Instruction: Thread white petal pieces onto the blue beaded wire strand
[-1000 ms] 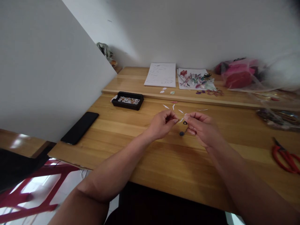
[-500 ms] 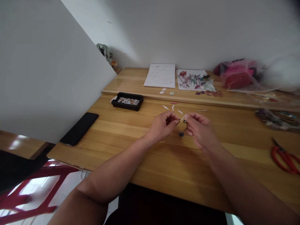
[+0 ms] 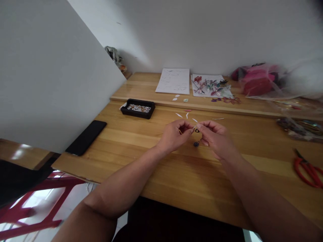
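My left hand [image 3: 176, 135] and my right hand [image 3: 214, 137] meet over the wooden table, thumbs and forefingers pinched together. Between their fingertips is a thin white petal-shaped piece [image 3: 194, 127], partly hidden by the fingers. A small black loop [image 3: 197, 130] shows just under the right fingertips; whether it is held I cannot tell. Just below the right fingers is a small dark round piece [image 3: 196, 144], apparently joined to a thin strand by that hand. Several slim white pieces, one of them a white sliver [image 3: 179, 115], lie beyond the hands near a pink piece [image 3: 188, 110].
A black tray [image 3: 137, 114] of small beads stands back left, with a phone [image 3: 86, 138] nearer me. Red-handled cutters [image 3: 306, 170] lie at right. On the raised ledge are a white sheet [image 3: 173, 81], colourful flower-like pieces [image 3: 212, 86] and a pink bag [image 3: 257, 80].
The right fingertips have shifted slightly left, closer to the left ones, and the white piece shows less between them. The whole view has moved a little.
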### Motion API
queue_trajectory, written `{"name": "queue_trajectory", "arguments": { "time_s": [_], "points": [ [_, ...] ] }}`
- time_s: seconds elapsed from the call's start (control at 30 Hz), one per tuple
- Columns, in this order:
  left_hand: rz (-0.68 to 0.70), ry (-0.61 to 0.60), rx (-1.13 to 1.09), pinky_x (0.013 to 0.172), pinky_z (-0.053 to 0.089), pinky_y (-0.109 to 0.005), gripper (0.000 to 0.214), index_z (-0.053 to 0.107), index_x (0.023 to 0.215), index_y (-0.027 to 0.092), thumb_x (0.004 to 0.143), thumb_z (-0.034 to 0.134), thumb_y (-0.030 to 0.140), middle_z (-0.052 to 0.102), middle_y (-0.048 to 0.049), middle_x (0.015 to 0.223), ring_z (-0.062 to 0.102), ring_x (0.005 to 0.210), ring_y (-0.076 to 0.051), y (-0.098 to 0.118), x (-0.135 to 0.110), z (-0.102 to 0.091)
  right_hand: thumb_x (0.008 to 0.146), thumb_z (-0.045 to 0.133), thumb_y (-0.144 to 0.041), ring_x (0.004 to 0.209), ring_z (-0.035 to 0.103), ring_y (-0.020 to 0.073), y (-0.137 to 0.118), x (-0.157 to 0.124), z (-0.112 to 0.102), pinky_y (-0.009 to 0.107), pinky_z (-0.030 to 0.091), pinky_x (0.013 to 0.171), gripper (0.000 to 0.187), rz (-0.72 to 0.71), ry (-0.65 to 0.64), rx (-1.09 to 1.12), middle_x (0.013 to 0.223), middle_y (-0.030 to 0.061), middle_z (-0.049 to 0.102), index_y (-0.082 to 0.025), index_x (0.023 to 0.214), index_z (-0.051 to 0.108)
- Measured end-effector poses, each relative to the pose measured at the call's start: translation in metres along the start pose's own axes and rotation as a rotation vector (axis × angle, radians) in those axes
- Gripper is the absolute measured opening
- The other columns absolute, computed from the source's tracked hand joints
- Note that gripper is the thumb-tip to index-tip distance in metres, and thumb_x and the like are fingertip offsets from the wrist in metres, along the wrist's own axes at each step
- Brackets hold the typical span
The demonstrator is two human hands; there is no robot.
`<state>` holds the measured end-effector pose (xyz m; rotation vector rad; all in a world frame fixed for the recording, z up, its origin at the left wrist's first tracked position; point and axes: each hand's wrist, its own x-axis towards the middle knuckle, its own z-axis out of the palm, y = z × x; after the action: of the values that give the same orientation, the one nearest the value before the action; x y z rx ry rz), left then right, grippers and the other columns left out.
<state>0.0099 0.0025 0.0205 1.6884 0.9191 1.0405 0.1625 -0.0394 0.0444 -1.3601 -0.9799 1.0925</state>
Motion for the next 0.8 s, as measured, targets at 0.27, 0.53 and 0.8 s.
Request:
{"name": "queue_trajectory", "arguments": {
  "time_s": [0.27, 0.53, 0.8],
  "points": [
    [-0.061, -0.040, -0.095, 0.063, 0.047, -0.024, 0.014, 0.067, 0.083, 0.014, 0.085, 0.069, 0.028, 0.071, -0.0030, 0.079, 0.057, 0.065, -0.009, 0.0034, 0.0024, -0.0028, 0.069, 0.082, -0.044, 0.050, 0.036, 0.0084, 0.0018, 0.0030, -0.0076, 0.025, 0.028, 0.042, 0.024, -0.041, -0.048, -0.093, 0.067, -0.0006, 0.059, -0.023, 0.079, 0.073],
    [-0.041, -0.025, -0.115, 0.065, 0.048, -0.024, 0.015, 0.068, 0.085, 0.014, 0.083, 0.072, 0.029, 0.072, -0.0036, 0.082, 0.059, 0.068, -0.009, 0.0027, 0.0017, -0.0002, 0.068, 0.080, -0.043, 0.046, 0.032, 0.0079, -0.0013, -0.0009, 0.0000, 0.026, 0.026, 0.042, 0.024, 0.028, 0.015, -0.052, 0.060, -0.0039, 0.050, -0.023, 0.074, 0.067],
    [-0.009, 0.004, -0.047, 0.064, 0.048, -0.024, 0.012, 0.067, 0.084, 0.015, 0.086, 0.069, 0.027, 0.071, -0.0026, 0.079, 0.058, 0.068, -0.010, 0.0036, 0.0011, -0.0036, 0.067, 0.081, -0.042, 0.049, 0.032, 0.0080, 0.0015, 0.0023, -0.0039, 0.026, 0.023, 0.042, 0.023, 0.026, -0.041, -0.033, 0.066, -0.0011, 0.057, -0.024, 0.076, 0.070]
  ]
}}
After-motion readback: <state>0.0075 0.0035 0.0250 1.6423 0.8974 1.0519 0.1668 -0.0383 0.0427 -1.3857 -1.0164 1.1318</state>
